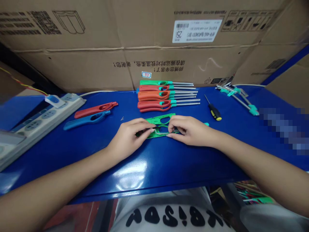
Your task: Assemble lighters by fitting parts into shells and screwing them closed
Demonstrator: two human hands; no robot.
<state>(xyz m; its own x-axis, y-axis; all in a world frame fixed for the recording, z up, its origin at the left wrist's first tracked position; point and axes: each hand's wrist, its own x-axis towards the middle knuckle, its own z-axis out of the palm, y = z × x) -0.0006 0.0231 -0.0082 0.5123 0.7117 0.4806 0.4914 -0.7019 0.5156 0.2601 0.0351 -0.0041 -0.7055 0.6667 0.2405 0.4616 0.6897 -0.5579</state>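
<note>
Bench (169,167) glossy blue, spreading out on all sides of the fingers (180,124). Large cardboard box (96,64) stands wall-like beyond them, print upside down, horizontal seam across its face; white label (196,31) high up, ahead and right of fingers. Dark upright (26,66) far left of them, blue upright (285,66) far right. White glare (130,175) on the near side of the fingers, slightly left. Reddish floor (79,216) lower still, to their left, pale line across it, beside a dark leg (102,212).
</note>
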